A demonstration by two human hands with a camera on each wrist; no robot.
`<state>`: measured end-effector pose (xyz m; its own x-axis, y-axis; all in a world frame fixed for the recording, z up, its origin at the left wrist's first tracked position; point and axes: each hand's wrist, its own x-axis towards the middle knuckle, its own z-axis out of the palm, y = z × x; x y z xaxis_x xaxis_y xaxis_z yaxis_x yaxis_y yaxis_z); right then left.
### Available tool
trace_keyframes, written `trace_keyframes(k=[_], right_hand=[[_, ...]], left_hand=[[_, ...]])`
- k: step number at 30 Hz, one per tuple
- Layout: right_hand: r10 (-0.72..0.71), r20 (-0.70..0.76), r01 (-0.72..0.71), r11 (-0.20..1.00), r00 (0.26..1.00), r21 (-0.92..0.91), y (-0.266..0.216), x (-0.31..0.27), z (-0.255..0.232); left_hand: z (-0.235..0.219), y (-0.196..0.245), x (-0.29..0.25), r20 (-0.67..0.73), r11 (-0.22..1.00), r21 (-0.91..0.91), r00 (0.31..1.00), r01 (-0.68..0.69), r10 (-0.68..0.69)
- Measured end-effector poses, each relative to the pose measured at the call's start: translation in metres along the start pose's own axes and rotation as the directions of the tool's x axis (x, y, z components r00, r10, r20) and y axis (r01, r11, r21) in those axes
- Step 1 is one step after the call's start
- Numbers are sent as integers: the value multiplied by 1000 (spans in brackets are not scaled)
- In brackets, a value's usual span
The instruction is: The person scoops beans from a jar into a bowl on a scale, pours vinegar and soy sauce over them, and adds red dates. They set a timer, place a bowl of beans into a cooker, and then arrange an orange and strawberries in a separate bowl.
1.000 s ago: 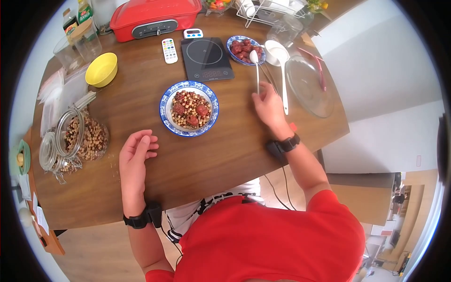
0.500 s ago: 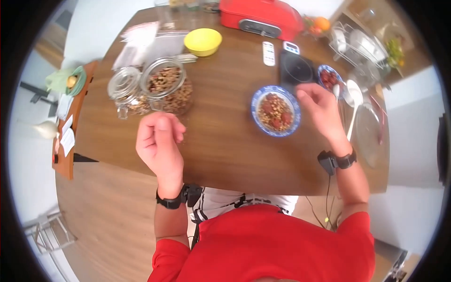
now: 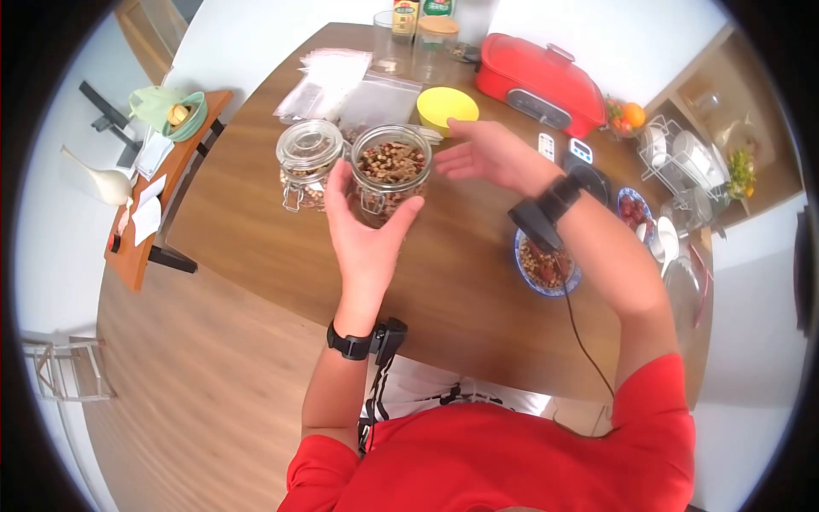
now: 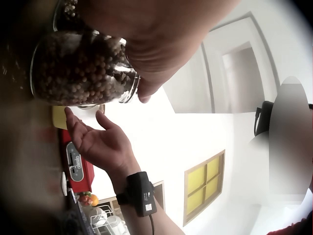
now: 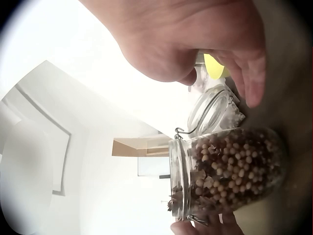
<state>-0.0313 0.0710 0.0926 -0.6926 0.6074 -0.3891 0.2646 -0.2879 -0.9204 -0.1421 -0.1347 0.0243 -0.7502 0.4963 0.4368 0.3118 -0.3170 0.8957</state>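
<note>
In the head view my left hand [image 3: 367, 226] grips a glass clip-top jar [image 3: 392, 166] of mixed beans, thumb and fingers around its near side. The jar's mouth is uncovered; its glass lid [image 5: 211, 115] hangs back on the wire hinge in the right wrist view. My right hand [image 3: 490, 154] is just right of the jar, fingers extended and holding nothing. A second clip-top jar [image 3: 309, 154], lid down, stands left of the first. Under my right forearm, partly hidden, a blue-and-white bowl [image 3: 519, 252] holds beans and dark red, date-like fruits.
A yellow bowl [image 3: 448, 107] and plastic bags [image 3: 328, 77] lie behind the jars. At the back stands a red electric cooker [image 3: 542, 85]. Toward the right are a dish of red fruits [image 3: 633, 207], a white ladle [image 3: 668, 239], a glass lid [image 3: 682, 290] and a dish rack [image 3: 687, 158].
My right hand has let go of the white spoon and crossed left over the bowl toward the jar. My left hand has moved forward and taken hold of the jar. The view has turned left.
</note>
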Motion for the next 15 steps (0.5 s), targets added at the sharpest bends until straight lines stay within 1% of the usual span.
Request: trace_keyframes(k=[2, 3, 5, 6, 8, 9, 11, 12, 13, 14, 15], right_hand=[[41, 0, -40, 993, 999, 110, 3, 15, 3], [44, 5, -44, 993, 999, 106, 4, 22, 4], [46, -42, -34, 966, 998, 256, 4, 34, 9], [52, -38, -40, 967, 998, 253, 5, 39, 10], [-10, -23, 15, 972, 1000, 234, 6, 45, 13], [-6, -22, 11, 972, 1000, 233, 5, 46, 13], [-38, -65, 51, 973, 997, 227, -3, 42, 19], [-35, -64, 49, 973, 997, 225, -5, 42, 19], [-103, -95, 121, 971, 990, 205, -10, 44, 19], [-171, -125, 192, 964, 977, 183, -13, 44, 19], [-169, -126, 191, 965, 977, 181, -15, 43, 18]], left_hand=[[-3, -1, 2, 91, 997, 74, 996, 13, -20], [-3, -2, 2, 83, 995, 94, 996, 14, -22], [-5, -2, 4, 85, 994, 110, 996, 25, -34], [-6, -2, 4, 92, 992, 125, 995, 31, -42], [-7, -5, 4, 85, 993, 116, 995, 32, -42], [-7, -6, 5, 81, 994, 103, 996, 27, -35], [-8, -8, 5, 86, 995, 95, 996, 32, -40], [-8, -8, 4, 91, 996, 86, 995, 33, -41], [-9, -7, 4, 88, 996, 86, 995, 35, -43], [-9, -4, 4, 102, 998, 33, 993, 48, -51], [-9, -3, 3, 117, 998, -21, 991, 62, -59]])
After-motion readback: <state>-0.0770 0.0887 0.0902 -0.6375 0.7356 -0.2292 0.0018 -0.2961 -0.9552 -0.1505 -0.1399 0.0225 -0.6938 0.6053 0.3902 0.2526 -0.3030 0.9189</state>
